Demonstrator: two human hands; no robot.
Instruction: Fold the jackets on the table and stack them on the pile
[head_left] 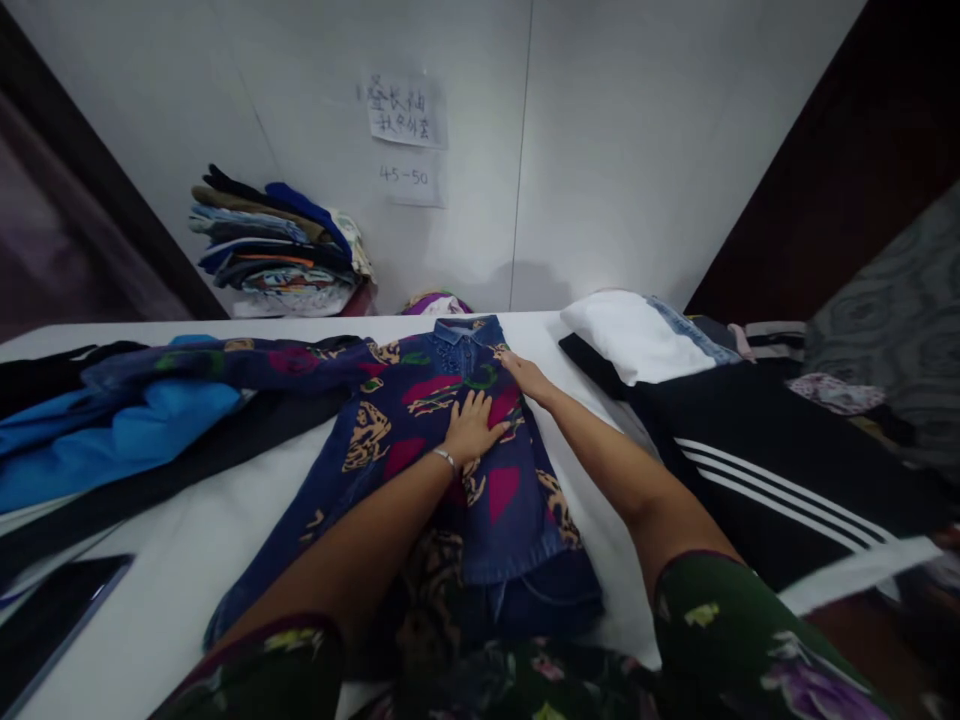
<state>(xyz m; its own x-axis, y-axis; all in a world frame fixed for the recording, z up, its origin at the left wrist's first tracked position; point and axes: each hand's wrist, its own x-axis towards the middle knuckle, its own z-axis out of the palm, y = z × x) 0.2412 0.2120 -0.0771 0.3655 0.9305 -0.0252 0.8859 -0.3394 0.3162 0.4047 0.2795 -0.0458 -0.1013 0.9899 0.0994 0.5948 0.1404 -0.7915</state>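
Lying beneath the flat, spread, empty left grip (472,427), the patterned shirt (412,420) meets the right grip (526,378) toward one o'clock, its hold unclear.

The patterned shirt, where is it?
In the head view, the patterned shirt lies centrally on the table, under the left hand and right hand, left of the black striped garment.
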